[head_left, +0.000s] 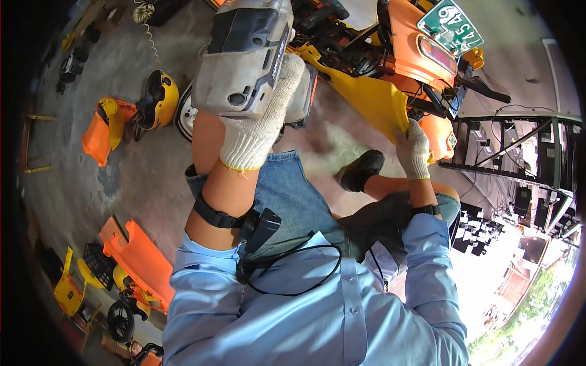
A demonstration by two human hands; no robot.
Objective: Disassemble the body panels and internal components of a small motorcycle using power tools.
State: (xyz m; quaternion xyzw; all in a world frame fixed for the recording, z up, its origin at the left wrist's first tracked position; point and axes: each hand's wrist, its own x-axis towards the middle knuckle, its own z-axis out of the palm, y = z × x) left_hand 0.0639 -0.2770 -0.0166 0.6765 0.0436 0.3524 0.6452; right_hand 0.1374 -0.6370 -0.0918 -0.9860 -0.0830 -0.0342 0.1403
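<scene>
My left hand (259, 131), in a white knitted glove, is raised at the top middle. It is closed on a bulky grey-and-black cordless power tool (238, 82), whose body hides most of the fingers. The tool's working end is out of view. Lower and to the right, my gloved right hand (414, 150) grips the lower edge of a long yellow plastic panel (366, 91). This panel slants up and left along an orange scooter (421, 36) with a green plate (450, 27) and exposed dark parts.
A yellow-and-black helmet (160, 100) and an orange-and-yellow body part (102, 131) lie on the concrete floor at left. A long orange panel (140, 262) and yellow parts (70, 287) are at lower left. A black metal rack (519, 143) stands at right.
</scene>
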